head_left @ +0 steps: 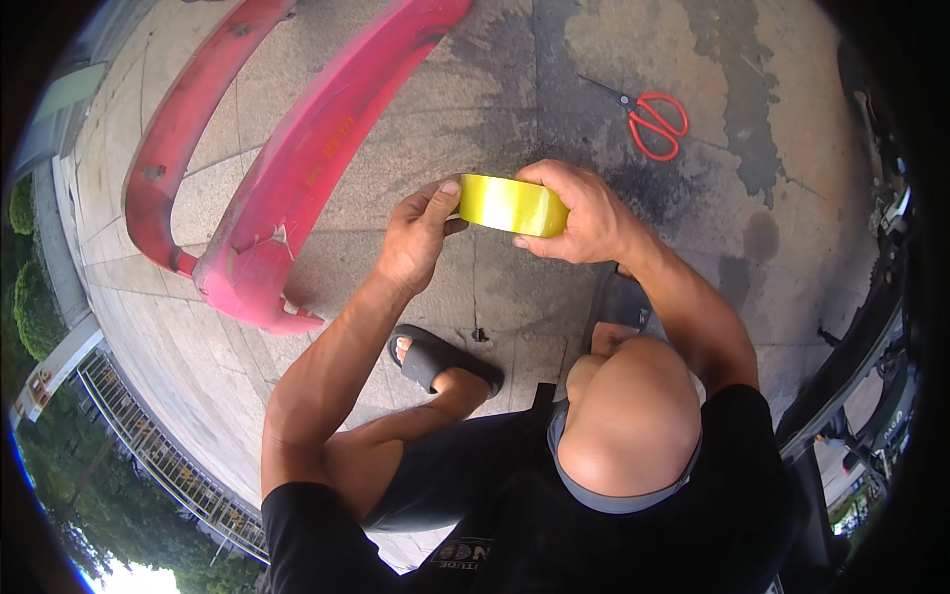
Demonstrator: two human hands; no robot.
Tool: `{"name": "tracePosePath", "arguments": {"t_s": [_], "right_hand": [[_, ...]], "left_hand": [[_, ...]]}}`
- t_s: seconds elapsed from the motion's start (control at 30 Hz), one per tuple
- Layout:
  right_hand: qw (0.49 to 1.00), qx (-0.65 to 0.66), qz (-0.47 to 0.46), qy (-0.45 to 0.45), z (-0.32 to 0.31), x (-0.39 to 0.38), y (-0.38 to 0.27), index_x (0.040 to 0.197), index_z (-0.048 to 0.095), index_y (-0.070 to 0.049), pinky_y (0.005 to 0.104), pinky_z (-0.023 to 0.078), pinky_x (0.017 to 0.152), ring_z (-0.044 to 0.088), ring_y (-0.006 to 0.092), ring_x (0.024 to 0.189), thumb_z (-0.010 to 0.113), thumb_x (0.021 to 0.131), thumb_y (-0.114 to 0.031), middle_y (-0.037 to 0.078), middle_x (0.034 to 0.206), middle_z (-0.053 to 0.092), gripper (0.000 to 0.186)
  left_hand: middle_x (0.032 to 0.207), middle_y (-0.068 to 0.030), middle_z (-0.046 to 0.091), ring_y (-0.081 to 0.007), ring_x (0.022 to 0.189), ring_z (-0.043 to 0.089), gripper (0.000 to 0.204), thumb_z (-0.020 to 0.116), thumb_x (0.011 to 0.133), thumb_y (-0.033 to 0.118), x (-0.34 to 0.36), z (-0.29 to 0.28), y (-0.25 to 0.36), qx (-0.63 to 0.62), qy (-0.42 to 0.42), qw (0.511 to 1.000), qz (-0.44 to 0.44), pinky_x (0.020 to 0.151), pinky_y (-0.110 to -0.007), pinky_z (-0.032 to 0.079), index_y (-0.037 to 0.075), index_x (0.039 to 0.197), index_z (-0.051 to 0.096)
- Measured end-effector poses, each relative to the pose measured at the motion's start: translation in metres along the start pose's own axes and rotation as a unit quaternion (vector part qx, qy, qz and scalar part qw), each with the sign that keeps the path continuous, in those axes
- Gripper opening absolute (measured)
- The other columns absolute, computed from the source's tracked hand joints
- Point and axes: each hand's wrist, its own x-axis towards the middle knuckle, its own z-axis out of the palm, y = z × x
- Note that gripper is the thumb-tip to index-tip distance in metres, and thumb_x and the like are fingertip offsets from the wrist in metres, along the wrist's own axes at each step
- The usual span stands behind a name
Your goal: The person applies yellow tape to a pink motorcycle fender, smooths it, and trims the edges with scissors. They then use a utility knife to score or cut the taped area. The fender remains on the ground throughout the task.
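Note:
A wide roll of shiny yellow tape (505,206) is held up in front of me over the paved ground. My right hand (579,210) wraps round its right side, thumb on the near edge and fingers over the far edge. At the roll's left end, my left hand (421,230) is closed with the thumb and forefinger against the tape. Whether a loose tape end lies between those fingertips is hidden. Left of the hands lies a cracked pink plastic panel (282,198), long and curved like a vehicle's body part, joined to a red band (158,163).
Scissors with red handles (658,127) lie on the stone paving (435,129) beyond my right hand. My sandalled foot (435,358) and bare bent knee (633,416) are close below. Dark vehicle parts (841,346) stand along the right, a metal railing (148,445) far left.

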Motion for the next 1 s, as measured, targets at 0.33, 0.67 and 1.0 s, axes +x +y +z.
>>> {"name": "tracePosePath", "arguments": {"t_s": [0.33, 0.67, 1.0], "right_hand": [[0.999, -0.038, -0.035, 0.01, 0.005, 0.0, 0.007, 0.109, 0.059, -0.002, 0.0425, 0.052, 0.08, 0.065, 0.0355, 0.089, 0.085, 0.068, -0.021, 0.016, 0.095, 0.066, 0.052], [0.996, -0.006, -0.073, 0.043, 0.014, -0.001, 0.006, 0.108, 0.057, -0.003, 0.0411, 0.052, 0.074, 0.065, 0.034, 0.084, 0.086, 0.067, -0.016, 0.014, 0.091, 0.064, 0.052], [0.998, 0.044, -0.022, 0.046, 0.018, 0.031, -0.013, 0.108, 0.055, -0.003, 0.0434, 0.054, 0.073, 0.068, 0.0359, 0.084, 0.084, 0.074, -0.025, 0.018, 0.091, 0.067, 0.05]], "left_hand": [[0.109, -0.0101, 0.068, -0.0183, 0.1, 0.064, 0.021, 0.063, 0.097, 0.011, 0.002, 0.003, 0.001, -0.035, 0.072, 0.996, 0.03, 0.092, -0.036, 0.053, -0.002, 0.114, 0.064], [0.091, -0.0021, 0.062, -0.0097, 0.083, 0.056, 0.015, 0.059, 0.1, 0.015, 0.008, -0.003, 0.008, 0.051, 0.038, 0.997, 0.036, 0.077, -0.026, 0.047, 0.001, 0.102, 0.061], [0.092, -0.0013, 0.059, -0.009, 0.086, 0.053, 0.015, 0.056, 0.1, 0.014, 0.014, -0.038, 0.048, 0.095, 0.004, 0.993, 0.075, 0.08, -0.026, 0.044, 0.0, 0.103, 0.06]]}}
